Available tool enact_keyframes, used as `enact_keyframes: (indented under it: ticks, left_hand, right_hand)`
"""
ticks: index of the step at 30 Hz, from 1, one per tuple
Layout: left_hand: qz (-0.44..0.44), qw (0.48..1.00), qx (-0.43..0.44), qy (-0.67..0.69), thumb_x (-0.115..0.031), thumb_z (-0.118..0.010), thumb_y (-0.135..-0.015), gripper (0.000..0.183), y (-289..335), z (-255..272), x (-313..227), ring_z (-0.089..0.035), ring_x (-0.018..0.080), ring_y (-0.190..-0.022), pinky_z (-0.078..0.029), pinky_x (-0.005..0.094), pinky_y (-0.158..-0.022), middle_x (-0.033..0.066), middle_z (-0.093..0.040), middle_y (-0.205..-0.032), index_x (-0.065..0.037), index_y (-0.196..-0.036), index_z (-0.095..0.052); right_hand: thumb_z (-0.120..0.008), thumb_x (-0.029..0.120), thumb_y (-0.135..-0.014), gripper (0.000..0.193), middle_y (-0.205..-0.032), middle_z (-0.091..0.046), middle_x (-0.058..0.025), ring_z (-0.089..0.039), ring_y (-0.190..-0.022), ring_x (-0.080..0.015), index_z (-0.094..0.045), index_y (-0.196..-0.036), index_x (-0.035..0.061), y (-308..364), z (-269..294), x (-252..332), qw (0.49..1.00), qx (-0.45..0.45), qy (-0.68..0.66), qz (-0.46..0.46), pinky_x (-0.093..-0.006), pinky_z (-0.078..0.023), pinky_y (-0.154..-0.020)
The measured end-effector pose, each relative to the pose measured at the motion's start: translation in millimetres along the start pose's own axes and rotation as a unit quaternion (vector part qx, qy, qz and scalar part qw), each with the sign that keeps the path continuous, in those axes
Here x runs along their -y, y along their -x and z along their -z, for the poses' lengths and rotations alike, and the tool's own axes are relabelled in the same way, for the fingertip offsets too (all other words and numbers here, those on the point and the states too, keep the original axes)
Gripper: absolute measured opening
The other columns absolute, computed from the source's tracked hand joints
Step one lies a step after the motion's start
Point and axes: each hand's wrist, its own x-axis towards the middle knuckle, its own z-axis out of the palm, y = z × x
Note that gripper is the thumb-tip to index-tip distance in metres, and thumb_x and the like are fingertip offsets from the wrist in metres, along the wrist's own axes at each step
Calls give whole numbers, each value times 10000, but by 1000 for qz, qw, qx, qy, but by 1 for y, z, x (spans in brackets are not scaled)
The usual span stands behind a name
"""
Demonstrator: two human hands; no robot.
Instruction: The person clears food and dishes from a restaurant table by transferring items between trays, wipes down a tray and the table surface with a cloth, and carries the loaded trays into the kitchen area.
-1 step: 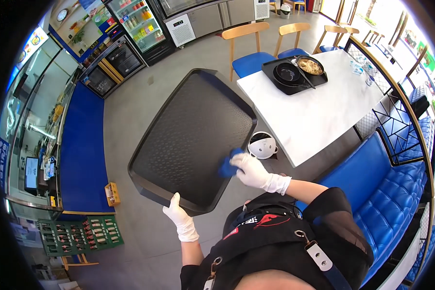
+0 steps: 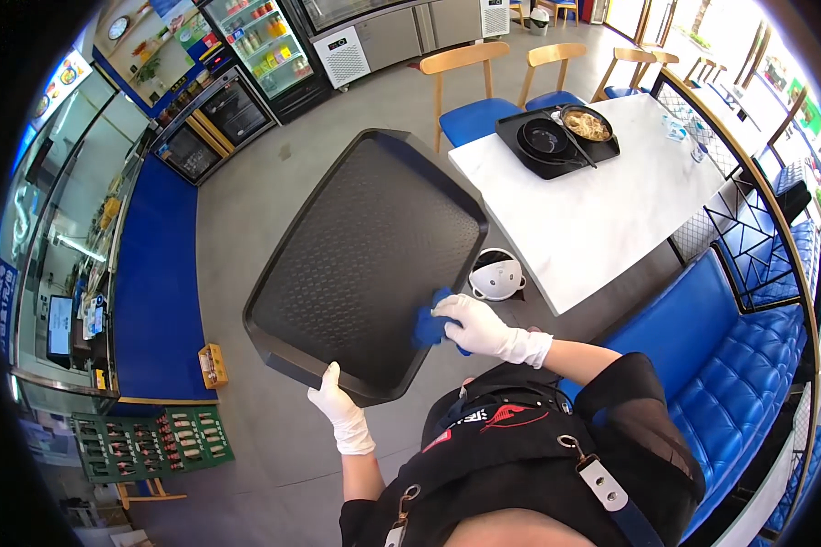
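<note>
A large black serving tray (image 2: 365, 255) is held tilted in the air over the grey floor. My left hand (image 2: 339, 408), in a white glove, grips the tray's near lower edge. My right hand (image 2: 482, 330), also in a white glove, presses a blue cloth (image 2: 429, 325) against the tray's inner surface near its lower right corner. The tray's textured inside carries nothing else.
A white table (image 2: 611, 228) stands to the right, bearing a second black tray (image 2: 520, 128) with dark bowls, one with food. Wooden chairs with blue seats (image 2: 476, 114) stand behind it, and a blue bench (image 2: 730, 365) runs along the right. A white round container (image 2: 497, 275) sits on the floor. Drink fridges (image 2: 265, 55) line the back.
</note>
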Motion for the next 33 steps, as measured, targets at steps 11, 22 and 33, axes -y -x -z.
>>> enact_keyframes:
  ticks: [11,22,33]
  left_hand:
    - [53,997,2,57,-97,-625,-768,336,-7,1,12,-596,231,-873,-479,345,-820,105,-619,-971,64,-1062,-604]
    - [86,988,-59,115,-24,-621,-777,249,-3,-7,-2,-603,212,-840,-502,338,-777,101,-623,-976,74,-1005,-604]
    - [22,991,13,-133,-45,-672,-803,171,40,-86,49,-611,153,-765,-490,287,-730,83,-683,-857,87,-911,-670]
  right_hand:
    - [-550,2,-760,505,-1353,-460,-206,-365,-1305,-431,-543,-1264,28,-78,17,-41,971,-126,164,124,-462,-281,-1116]
    - [-502,36,-802,281,-1127,-574,-171,-514,-1114,-390,-608,-1060,8,-109,10,-14,978,-106,169,54,-434,-407,-991]
    - [-637,31,-761,521,-1274,-495,-216,-464,-1176,-374,-523,-1269,15,-209,1,-56,941,-324,100,12,-432,-363,-1023]
